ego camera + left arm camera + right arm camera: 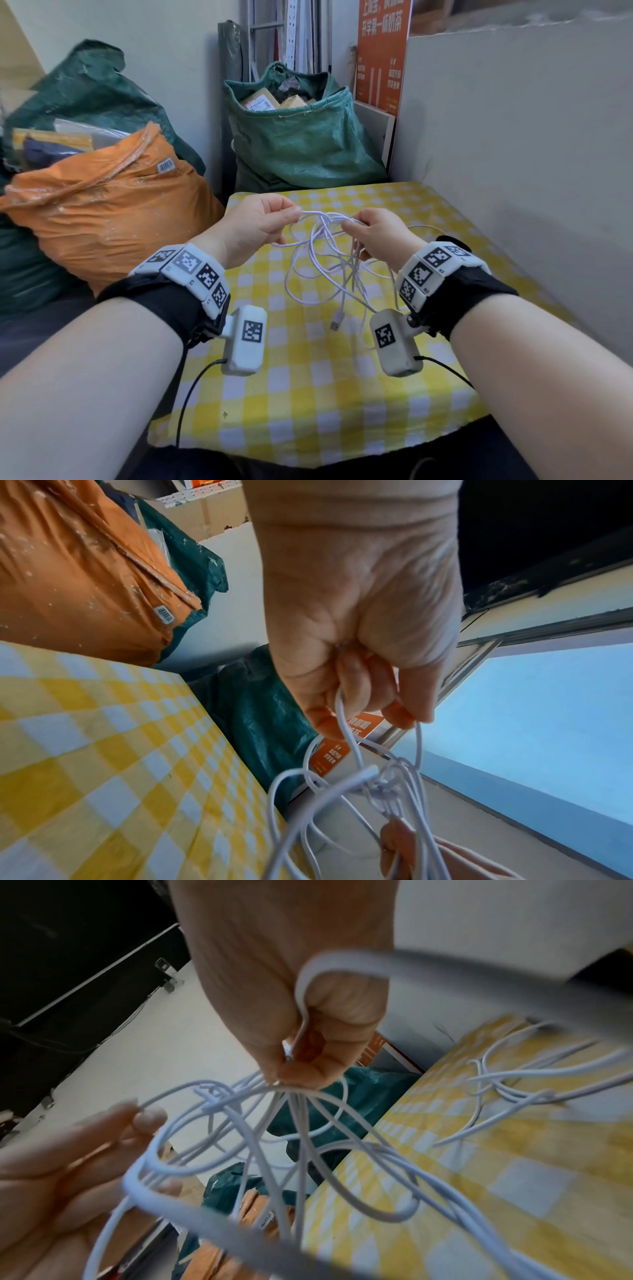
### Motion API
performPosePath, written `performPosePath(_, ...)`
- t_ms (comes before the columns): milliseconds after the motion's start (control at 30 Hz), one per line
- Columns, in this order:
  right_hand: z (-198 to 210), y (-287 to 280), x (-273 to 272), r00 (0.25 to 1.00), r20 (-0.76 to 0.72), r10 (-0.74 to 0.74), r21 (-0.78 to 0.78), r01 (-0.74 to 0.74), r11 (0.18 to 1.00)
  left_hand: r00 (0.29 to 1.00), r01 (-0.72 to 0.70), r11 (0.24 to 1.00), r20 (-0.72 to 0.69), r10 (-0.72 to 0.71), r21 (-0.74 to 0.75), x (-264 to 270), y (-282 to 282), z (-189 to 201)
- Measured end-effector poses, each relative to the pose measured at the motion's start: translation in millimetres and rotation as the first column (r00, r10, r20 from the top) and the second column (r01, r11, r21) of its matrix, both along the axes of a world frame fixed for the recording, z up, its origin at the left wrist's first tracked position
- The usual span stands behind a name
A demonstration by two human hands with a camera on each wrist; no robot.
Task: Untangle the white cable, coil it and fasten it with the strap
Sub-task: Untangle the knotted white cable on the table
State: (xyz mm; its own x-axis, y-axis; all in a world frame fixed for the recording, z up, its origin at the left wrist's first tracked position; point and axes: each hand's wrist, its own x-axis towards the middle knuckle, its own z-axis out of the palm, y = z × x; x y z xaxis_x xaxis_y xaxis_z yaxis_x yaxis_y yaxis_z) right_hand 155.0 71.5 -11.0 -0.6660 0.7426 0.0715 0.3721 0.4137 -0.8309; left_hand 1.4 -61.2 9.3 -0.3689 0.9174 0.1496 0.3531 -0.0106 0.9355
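Observation:
A tangled white cable hangs in loops between both hands above the yellow checked table. My left hand pinches a strand at the tangle's left end, seen in the left wrist view as left hand with white cable running from its curled fingers. My right hand grips a bunch of strands at the right; in the right wrist view the right hand holds several loops of white cable. A USB plug dangles low near the table. No strap shows.
An orange sack lies left of the table, a green sack of parcels stands behind it. A pale wall panel runs along the table's right side. An orange poster leans at the back.

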Motion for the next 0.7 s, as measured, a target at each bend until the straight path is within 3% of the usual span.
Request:
performPosePath(200,1,4,-2,0.986,-0.083,-0.145,0.008,0.146,0.989,0.997,0.070,0.995,0.017,-0.069,-0.068,9,2,4)
performPosePath(333,2,1,-2,0.982,-0.158,-0.099,-0.022,0.096,0.995,0.978,-0.021,0.980,-0.206,-0.021,-0.195,4,2,3)
performPosePath(467,4,-5,0,0.989,-0.145,-0.017,0.047,0.024,0.999,0.883,-0.203,0.976,-0.444,0.150,-0.074,5,8,9)
performPosePath(533,5,-10,-3,0.988,-0.151,0.014,0.077,-0.002,0.997,0.832,-0.161,0.985,-0.546,0.098,-0.068,10,11,15)
performPosePath(700,8,-18,-6,0.980,-0.186,0.065,0.066,-0.053,0.996,0.745,-0.101,0.955,-0.657,-0.114,-0.280,19,18,23)
